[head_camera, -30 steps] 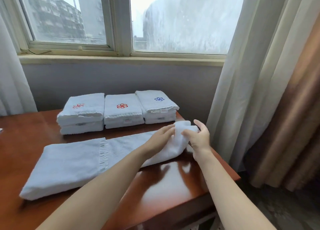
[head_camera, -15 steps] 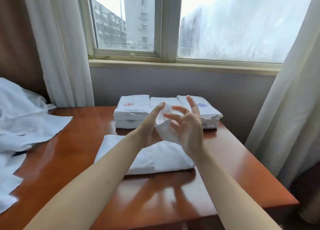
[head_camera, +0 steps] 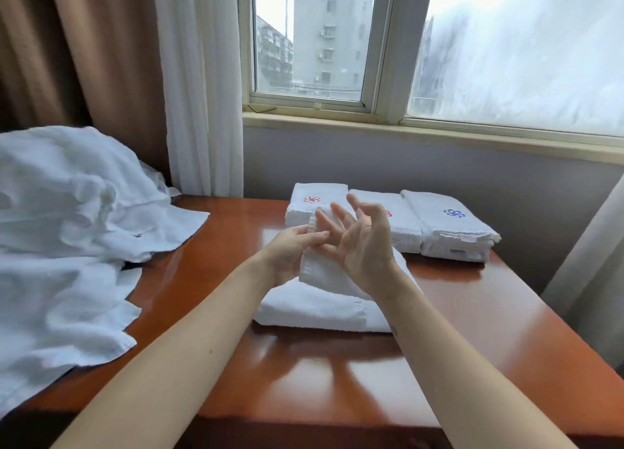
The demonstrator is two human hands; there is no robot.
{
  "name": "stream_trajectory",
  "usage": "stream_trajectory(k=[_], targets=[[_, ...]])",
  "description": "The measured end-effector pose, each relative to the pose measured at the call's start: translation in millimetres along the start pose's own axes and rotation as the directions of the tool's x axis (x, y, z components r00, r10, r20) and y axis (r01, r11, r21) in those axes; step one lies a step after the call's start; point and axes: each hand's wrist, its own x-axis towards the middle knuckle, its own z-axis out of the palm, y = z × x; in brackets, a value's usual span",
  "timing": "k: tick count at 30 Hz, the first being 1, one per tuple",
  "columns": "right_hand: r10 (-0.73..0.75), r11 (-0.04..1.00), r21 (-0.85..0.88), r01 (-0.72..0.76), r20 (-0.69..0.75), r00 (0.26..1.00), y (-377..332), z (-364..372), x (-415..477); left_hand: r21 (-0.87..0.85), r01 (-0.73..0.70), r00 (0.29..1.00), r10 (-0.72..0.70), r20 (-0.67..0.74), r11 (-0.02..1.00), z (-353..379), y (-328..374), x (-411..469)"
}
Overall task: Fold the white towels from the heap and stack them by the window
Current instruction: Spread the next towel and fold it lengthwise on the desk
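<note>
Midway across the desk [head_camera: 337,381] lies the half-folded towel [head_camera: 314,310]; the left hand [head_camera: 287,251] pinches its raised end, the right hand [head_camera: 363,246] spread wide against it. The heap [head_camera: 60,229] drapes the left edge; folded stacks [head_camera: 452,227] line the far edge below the window [head_camera: 388,43].

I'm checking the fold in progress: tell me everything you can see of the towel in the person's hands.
The towel is white terry with a ribbed band near one edge. Its lower part lies flat, doubled, on the wooden table in front of the folded stacks. One end is raised upright: the left hand pinches its edge, and the right hand, open with fingers spread, meets its other side.
</note>
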Motion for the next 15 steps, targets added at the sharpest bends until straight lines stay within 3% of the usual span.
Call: stream_trajectory(k=[3,6,9,12,15], targets=[[-0.09,0.931,-0.351,0.099,0.042,0.995,2.3,9.5,0.5,0.011,0.002,0.997,-0.001,-0.079,1.0,-4.5,3.9,0.2],[-0.295,0.72,-0.641,0.266,0.064,0.953,7.0,13.2,1.5,0.122,-0.001,0.965,0.033,-0.26,0.993,-11.8,6.9,0.0],[-0.422,0.442,-0.855,0.27,0.068,0.904,14.4,0.2,3.9,0.227,0.013,0.924,0.075,-0.374,0.974,-27.6,4.5,-2.2],[-0.306,0.11,-0.987,0.116,0.078,0.949,26.7,-20.3,9.2,0.298,0.064,0.89,0.08,-0.448,0.952,-44.2,-0.9,-6.5],[-0.175,-0.161,-0.987,0.022,0.05,0.983,40.5,-35.8,13.3,0.315,0.119,0.876,0.05,-0.48,0.942,-54.1,-8.2,-10.0]])
